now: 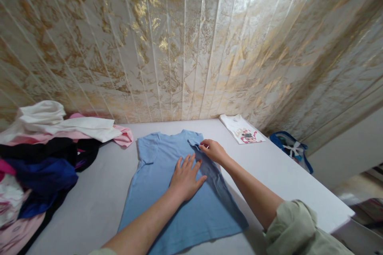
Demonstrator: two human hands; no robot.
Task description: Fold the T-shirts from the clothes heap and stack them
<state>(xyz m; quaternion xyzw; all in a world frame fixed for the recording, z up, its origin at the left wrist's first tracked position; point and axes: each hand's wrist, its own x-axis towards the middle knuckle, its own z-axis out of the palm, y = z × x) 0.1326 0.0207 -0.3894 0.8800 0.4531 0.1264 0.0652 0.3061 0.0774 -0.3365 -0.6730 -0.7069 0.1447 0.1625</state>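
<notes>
Two bare hands were on the blue shirt, which lay spread on the white table in front of the person. Its long axis ran away from the body, with the hem at the near end and the collar at the far end, toward the gold-patterned curtain.

What mattered most was how the shirt lay from the pinch. The right hand had its thumb and fingertips closed on the right-hand sleeve, at the shirt's upper right edge. From there most of the shirt stretched to the left and back toward the hem. The right hand was the nearer one to that sleeve, its forearm coming in from outside the shirt's right side.

The left hand held nothing; it rested palm down with fingers spread on the middle of the shirt, just left of the pinch and nearer the hem. Its forearm crossed the shirt's lower part. Creases ran down the shirt's right side, while the left-hand sleeve lay flat, well apart from both hands.

Left of the shirt was a heap of clothes; beyond its upper right corner lay a folded white shirt, with a blue bag farther right.
</notes>
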